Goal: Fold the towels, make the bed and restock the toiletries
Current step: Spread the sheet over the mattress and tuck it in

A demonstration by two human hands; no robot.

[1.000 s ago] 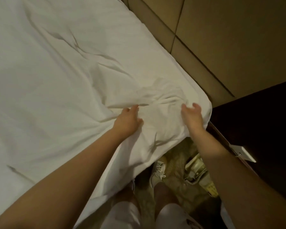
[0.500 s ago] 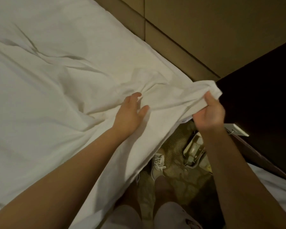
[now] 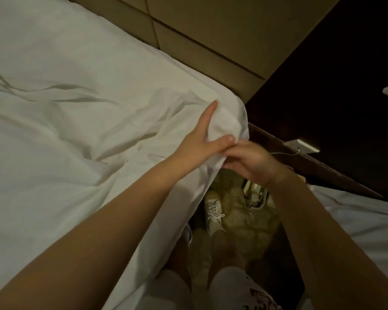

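Pressing on the white sheet (image 3: 99, 135), the fingers (image 3: 207, 115) of the left hand (image 3: 197, 144) lie straight and close together with the thumb spread wide. A bunch of cloth swells in the crook between them at the far right corner of the bed, beside the padded headboard (image 3: 211, 30). This probably pins the slack so the corner can be shaped and tucked. The left forearm reaches in low from the near left. The right hand (image 3: 251, 162) meets the left thumb from the right, at the sheet's hanging edge. Its fingers (image 3: 233, 151) are motion-blurred, so I cannot tell whether they pinch the cloth. Its wrist is bent inward above the carpeted gap beside the dark nightstand (image 3: 323, 97).
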